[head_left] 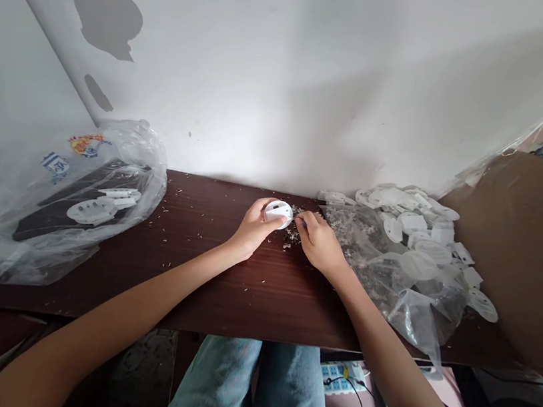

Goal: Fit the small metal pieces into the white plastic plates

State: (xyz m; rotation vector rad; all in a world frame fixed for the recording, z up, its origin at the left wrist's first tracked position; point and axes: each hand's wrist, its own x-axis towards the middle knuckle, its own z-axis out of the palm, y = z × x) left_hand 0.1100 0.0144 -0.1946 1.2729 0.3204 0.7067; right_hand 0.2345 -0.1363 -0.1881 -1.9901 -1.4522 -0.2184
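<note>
My left hand grips a round white plastic piece by its edge, thumb across its lower face. Small dark slots show in the piece, which is tilted toward me above the table. Just to its right, my right hand is closed in a pinch, fingertips close to the disc's edge. Whatever is between those fingers is too small or hidden to make out. Small pale scraps lie on the table between and behind the hands.
A clear plastic bag holding several white pieces lies at left. At right, white plastic pieces are heaped on and around clear plastic, beside a cardboard box. A wall rises behind the brown table.
</note>
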